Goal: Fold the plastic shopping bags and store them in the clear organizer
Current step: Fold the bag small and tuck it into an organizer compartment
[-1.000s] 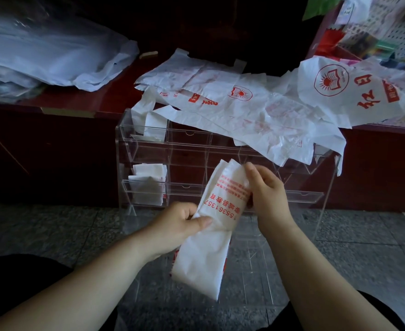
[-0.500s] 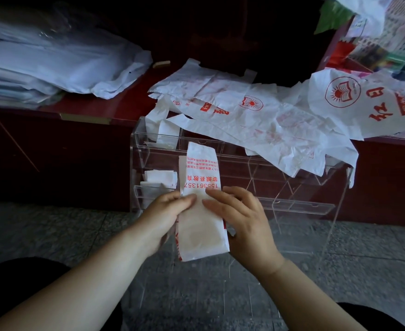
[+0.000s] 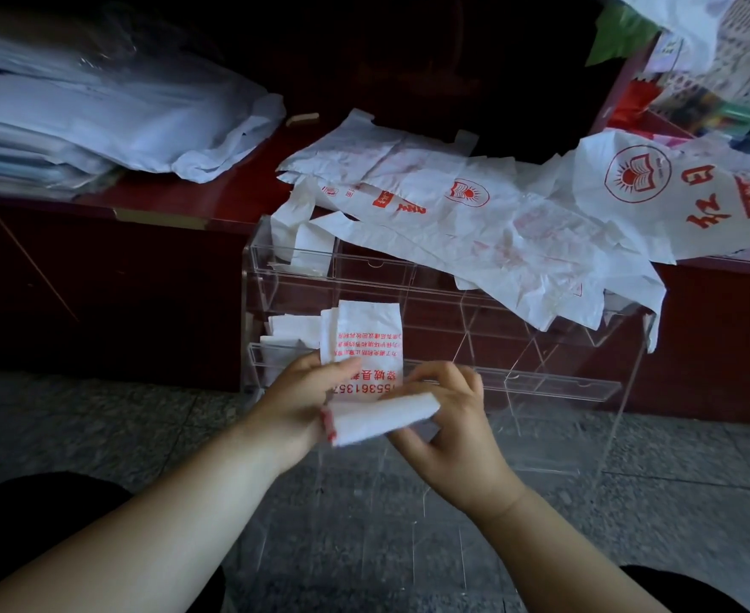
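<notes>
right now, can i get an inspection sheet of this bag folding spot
surface: grey stone floor; dark red counter behind
job's things: printed bag, lower end folded up; clear organizer, folded bags in its left compartments
clutter: unfolded bags draped over the organizer's top; white plastic pile on the counter
hands: left hand and right hand both grip the printed bag
cables: nothing seen
surroundings: colourful goods at top right, blurred

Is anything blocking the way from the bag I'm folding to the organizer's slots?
Partly. Loose unfolded bags drape over the top right of the organizer, covering those upper slots. The middle and lower slots just behind the folded bag, held by the left hand and right hand, look open.
</notes>
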The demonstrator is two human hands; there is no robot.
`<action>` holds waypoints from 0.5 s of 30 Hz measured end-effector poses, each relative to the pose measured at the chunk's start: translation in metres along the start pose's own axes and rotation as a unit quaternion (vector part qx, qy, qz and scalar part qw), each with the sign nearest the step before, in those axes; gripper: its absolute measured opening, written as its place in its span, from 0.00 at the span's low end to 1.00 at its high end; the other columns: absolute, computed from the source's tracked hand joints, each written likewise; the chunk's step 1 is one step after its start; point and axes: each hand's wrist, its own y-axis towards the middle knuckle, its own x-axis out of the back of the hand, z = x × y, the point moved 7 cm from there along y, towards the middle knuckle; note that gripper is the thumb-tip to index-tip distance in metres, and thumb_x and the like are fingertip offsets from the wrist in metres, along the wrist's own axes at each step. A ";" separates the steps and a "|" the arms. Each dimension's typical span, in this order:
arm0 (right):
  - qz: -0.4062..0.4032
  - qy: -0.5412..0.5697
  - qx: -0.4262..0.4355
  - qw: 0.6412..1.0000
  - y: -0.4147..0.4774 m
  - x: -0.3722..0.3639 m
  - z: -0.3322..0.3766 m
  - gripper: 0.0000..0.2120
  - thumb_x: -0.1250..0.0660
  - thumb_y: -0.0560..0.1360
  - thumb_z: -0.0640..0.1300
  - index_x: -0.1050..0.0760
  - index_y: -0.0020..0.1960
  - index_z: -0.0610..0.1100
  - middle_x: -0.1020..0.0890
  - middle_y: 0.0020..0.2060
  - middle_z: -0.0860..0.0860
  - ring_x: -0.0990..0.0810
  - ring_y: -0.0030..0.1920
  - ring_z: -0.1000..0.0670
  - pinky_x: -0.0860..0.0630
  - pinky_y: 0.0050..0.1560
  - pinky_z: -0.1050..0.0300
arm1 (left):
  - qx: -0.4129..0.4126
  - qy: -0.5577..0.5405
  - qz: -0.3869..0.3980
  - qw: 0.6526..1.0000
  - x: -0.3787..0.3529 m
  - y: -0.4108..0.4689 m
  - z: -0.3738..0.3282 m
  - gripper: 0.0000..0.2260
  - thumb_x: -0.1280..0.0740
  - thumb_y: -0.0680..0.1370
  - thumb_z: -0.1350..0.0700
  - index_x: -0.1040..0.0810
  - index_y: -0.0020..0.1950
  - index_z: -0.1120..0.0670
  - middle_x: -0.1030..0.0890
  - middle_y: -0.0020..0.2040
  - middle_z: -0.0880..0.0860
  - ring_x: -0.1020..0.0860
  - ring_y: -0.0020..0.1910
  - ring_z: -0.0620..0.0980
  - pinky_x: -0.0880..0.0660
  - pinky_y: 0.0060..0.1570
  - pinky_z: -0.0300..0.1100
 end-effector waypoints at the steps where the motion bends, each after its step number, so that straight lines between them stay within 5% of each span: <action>1: 0.000 0.013 -0.038 0.999 0.001 0.001 -0.004 0.07 0.37 0.68 0.54 0.25 0.43 0.53 0.25 0.41 0.68 0.33 0.49 0.69 0.39 0.51 0.63 | -0.008 -0.015 -0.006 1.000 0.000 -0.001 -0.002 0.09 0.41 0.76 0.66 0.23 0.41 0.59 0.18 0.30 0.51 0.20 0.27 0.43 0.24 0.26 0.32; 4: 0.007 0.068 -0.155 0.986 -0.001 0.002 -0.017 0.14 0.43 0.66 0.62 0.24 0.37 0.55 0.28 0.43 0.79 0.34 0.48 0.71 0.47 0.52 0.76 | -0.020 -0.020 0.031 0.999 -0.008 0.004 -0.002 0.09 0.38 0.70 0.64 0.17 0.39 0.56 0.16 0.34 0.52 0.18 0.34 0.47 0.21 0.41 0.42; 6: 0.006 0.060 -0.200 0.978 -0.002 0.003 -0.021 0.12 0.45 0.65 0.64 0.32 0.29 0.58 0.23 0.36 0.71 0.32 0.46 0.66 0.47 0.51 0.78 | -0.014 -0.016 0.032 0.999 -0.012 0.006 0.002 0.12 0.34 0.70 0.55 0.16 0.49 0.57 0.17 0.31 0.48 0.19 0.37 0.47 0.21 0.41 0.41; 8: 0.012 0.029 -0.209 0.977 -0.001 0.004 -0.024 0.12 0.47 0.64 0.64 0.36 0.29 0.59 0.27 0.27 0.60 0.31 0.42 0.61 0.47 0.51 0.77 | -0.013 -0.026 0.039 0.999 -0.010 0.007 0.006 0.32 0.27 0.64 0.41 0.25 0.62 0.59 0.18 0.29 0.45 0.21 0.43 0.48 0.23 0.36 0.34; 11: 0.051 -0.017 -0.207 0.977 -0.003 -0.001 -0.029 0.17 0.52 0.63 0.66 0.37 0.28 0.54 0.32 0.27 0.59 0.33 0.40 0.60 0.45 0.52 0.74 | -0.068 0.056 0.132 0.987 -0.019 -0.003 0.002 0.28 0.30 0.58 0.30 0.18 0.50 0.47 0.15 0.44 0.46 0.19 0.49 0.45 0.22 0.50 0.41; 13: 0.074 -0.051 -0.203 0.975 -0.003 -0.004 -0.030 0.26 0.54 0.62 0.68 0.32 0.29 0.46 0.33 0.27 0.59 0.35 0.38 0.59 0.43 0.49 0.69 | -0.112 0.114 0.126 0.979 -0.018 -0.011 -0.004 0.30 0.29 0.52 0.29 0.18 0.46 0.45 0.16 0.45 0.42 0.19 0.48 0.40 0.23 0.48 0.35; 15: 0.086 -0.065 -0.201 0.974 -0.002 -0.006 -0.027 0.29 0.53 0.62 0.68 0.29 0.33 0.43 0.32 0.28 0.58 0.35 0.38 0.57 0.42 0.48 0.67 | -0.148 0.150 0.071 0.975 -0.014 -0.012 -0.006 0.20 0.27 0.60 0.37 0.22 0.45 0.46 0.17 0.41 0.38 0.19 0.44 0.37 0.26 0.41 0.27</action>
